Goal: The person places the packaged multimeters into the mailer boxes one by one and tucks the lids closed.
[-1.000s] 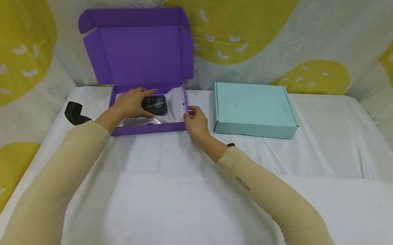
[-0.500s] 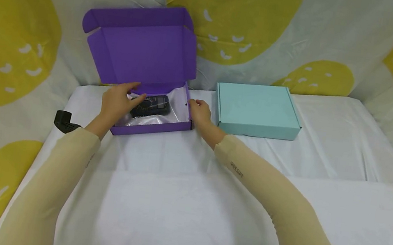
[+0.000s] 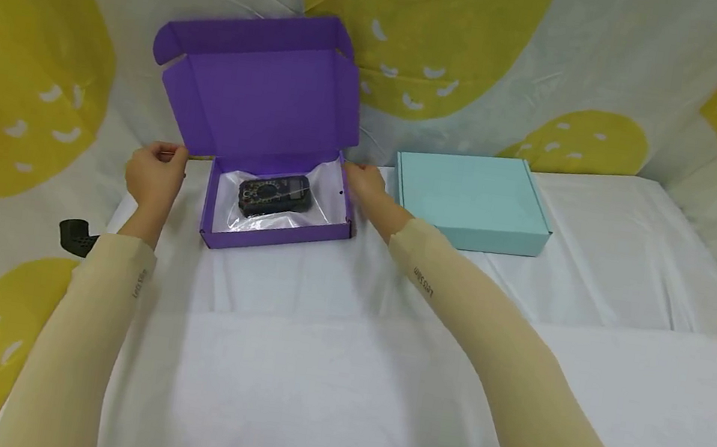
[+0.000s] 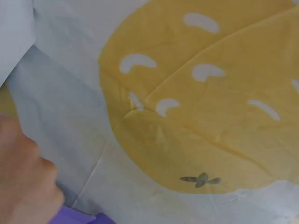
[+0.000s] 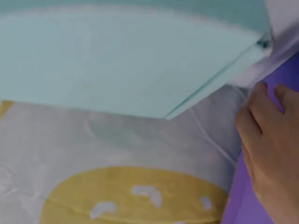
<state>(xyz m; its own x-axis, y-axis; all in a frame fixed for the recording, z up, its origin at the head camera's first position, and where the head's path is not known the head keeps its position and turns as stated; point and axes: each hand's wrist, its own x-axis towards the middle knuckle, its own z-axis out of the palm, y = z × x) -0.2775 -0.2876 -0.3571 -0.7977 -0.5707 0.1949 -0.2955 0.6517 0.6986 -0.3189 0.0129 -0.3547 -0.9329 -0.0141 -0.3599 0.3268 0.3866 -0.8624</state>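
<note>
A purple cardboard mailer box (image 3: pixel 275 234) stands open at the back left, lid raised against the cloth. Inside, a black multimeter (image 3: pixel 275 196) lies in a clear plastic bag (image 3: pixel 325 193) on white lining. My left hand (image 3: pixel 155 178) is beside the lower left corner of the lid, fingers bent; whether they pinch the flap is unclear. At the box's right side, my right hand (image 3: pixel 366 185) touches the edge near the hinge. Its bent fingers show against the purple card in the right wrist view, with the thumb hidden.
A closed light teal box (image 3: pixel 474 197) stands right of the purple one. White cloth (image 3: pixel 325 370) covers the table. Behind hangs a curtain (image 3: pixel 422 51) with yellow fruit prints. A black wrist camera mount (image 3: pixel 78 238) sticks out from my left wrist.
My left hand has come off the multimeter and moved left, out of the box to the lid's left side. My right hand has slid back along the box's right edge.
</note>
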